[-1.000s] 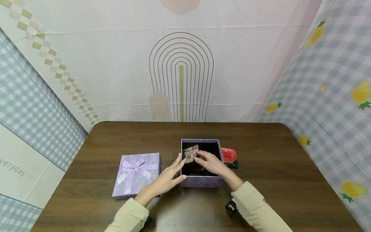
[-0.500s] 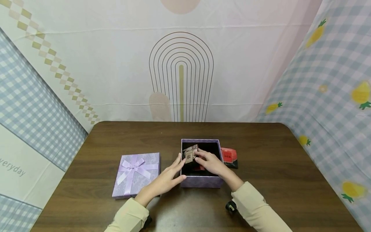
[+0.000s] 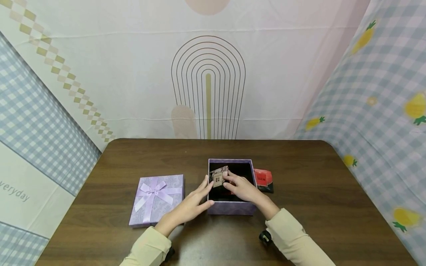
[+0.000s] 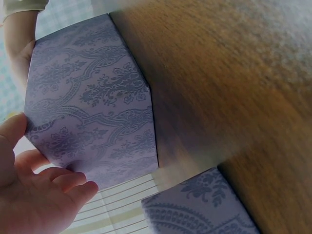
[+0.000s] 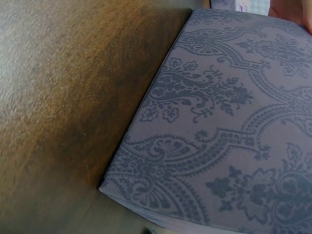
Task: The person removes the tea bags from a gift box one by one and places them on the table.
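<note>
A purple patterned box (image 3: 231, 208) with a black inside stands lidless on the table. My left hand (image 3: 190, 207) rests against its left side with extended fingers, the fingertips at the rim. In the left wrist view the left hand's fingers (image 4: 73, 184) touch the box's patterned wall. My right hand (image 3: 244, 189) reaches into the box and holds a small brown-and-pink sachet (image 3: 218, 179) by its right edge between thumb and fingers. The sachet tilts against the box's left wall. Below it a bit of red shows inside, mostly hidden. The right wrist view shows the box wall (image 5: 204, 122) but not the right hand's grip.
To the left lies the purple lid (image 3: 151, 212) with a ribbon bow. A red-and-black sachet (image 3: 263, 180) lies on the brown table (image 3: 299, 221), against the box's right side. Patterned cloths hang behind the table and at both sides.
The sachet in my right hand shifts and tilts very slightly, and the right fingers move a little with it. My left hand stays in place on the box.
</note>
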The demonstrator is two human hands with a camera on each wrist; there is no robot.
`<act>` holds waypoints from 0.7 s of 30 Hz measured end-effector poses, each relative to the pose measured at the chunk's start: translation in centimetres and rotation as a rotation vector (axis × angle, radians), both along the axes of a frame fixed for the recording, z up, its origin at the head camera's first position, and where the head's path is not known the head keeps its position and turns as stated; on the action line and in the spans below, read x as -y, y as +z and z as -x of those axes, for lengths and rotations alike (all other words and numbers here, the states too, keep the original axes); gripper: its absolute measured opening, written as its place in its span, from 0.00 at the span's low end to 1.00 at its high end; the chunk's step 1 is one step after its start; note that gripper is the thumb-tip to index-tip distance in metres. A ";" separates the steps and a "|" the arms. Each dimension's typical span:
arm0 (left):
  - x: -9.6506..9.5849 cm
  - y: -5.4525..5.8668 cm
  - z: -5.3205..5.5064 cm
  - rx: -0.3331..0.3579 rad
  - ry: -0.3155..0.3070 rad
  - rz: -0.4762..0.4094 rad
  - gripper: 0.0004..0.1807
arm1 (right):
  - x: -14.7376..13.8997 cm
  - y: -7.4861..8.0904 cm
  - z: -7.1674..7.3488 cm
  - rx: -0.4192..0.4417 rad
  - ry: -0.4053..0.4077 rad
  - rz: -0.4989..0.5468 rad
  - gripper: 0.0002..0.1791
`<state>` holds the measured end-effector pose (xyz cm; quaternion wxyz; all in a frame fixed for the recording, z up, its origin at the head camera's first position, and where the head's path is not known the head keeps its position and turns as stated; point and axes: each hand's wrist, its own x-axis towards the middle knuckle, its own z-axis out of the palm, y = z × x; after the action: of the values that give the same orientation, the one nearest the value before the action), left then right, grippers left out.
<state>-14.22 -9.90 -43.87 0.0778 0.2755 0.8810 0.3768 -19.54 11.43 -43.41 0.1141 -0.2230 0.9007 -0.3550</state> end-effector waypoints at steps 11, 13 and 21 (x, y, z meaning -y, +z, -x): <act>0.1 0.0 0.0 0.002 -0.005 -0.003 0.33 | -0.1 -0.3 0.2 -0.063 0.019 0.026 0.21; 0.1 0.0 0.0 0.002 -0.008 -0.006 0.33 | -0.1 -0.3 0.1 -0.071 0.023 0.027 0.21; 0.1 -0.1 0.1 -0.001 -0.010 -0.003 0.34 | -0.1 0.0 0.1 -0.070 0.063 0.040 0.22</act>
<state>-14.30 -10.02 -43.97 0.0788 0.2801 0.8791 0.3775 -19.60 11.54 -43.45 0.0891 -0.2660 0.8893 -0.3612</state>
